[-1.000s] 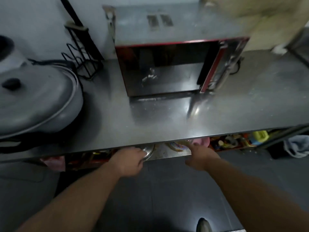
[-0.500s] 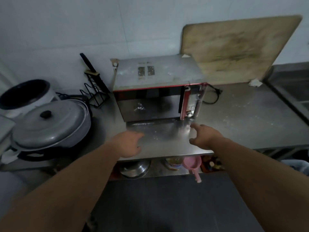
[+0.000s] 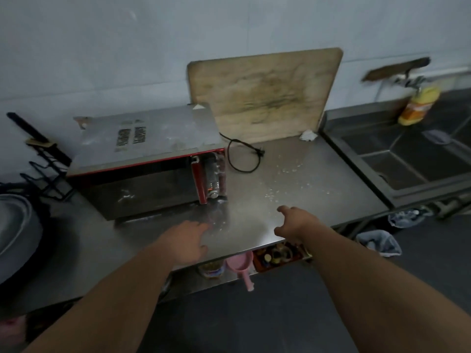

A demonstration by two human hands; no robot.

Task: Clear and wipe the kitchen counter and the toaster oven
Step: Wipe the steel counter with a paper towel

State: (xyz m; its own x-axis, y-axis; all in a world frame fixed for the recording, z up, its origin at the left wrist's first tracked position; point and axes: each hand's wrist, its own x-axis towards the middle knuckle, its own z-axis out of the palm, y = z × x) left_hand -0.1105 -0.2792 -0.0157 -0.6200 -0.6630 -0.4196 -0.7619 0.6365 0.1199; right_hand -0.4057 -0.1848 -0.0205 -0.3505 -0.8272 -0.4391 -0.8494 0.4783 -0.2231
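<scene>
Your left hand (image 3: pixel 187 242) and right hand (image 3: pixel 295 224) hovered empty, fingers relaxed, over the crumb-strewn bench (image 3: pixel 305 179); toaster oven (image 3: pixel 150 159) sat behind. Sweeping bare-handed risked snagging its loose cord (image 3: pixel 244 159).

2 bare hands reach over a shiny metal counter (image 3: pixel 318 179). The left hand (image 3: pixel 187 242) and the right hand (image 3: pixel 297 224) both have loose fingers and hold nothing. White crumbs (image 3: pixel 285 182) lie on the counter. A toaster oven (image 3: pixel 150 164) with red edges sits at the back, its black cord (image 3: pixel 242 156) beside it. A big wooden board (image 3: pixel 265 93) leans on the wall. A sink (image 3: pixel 407 159) is on the right.
</scene>
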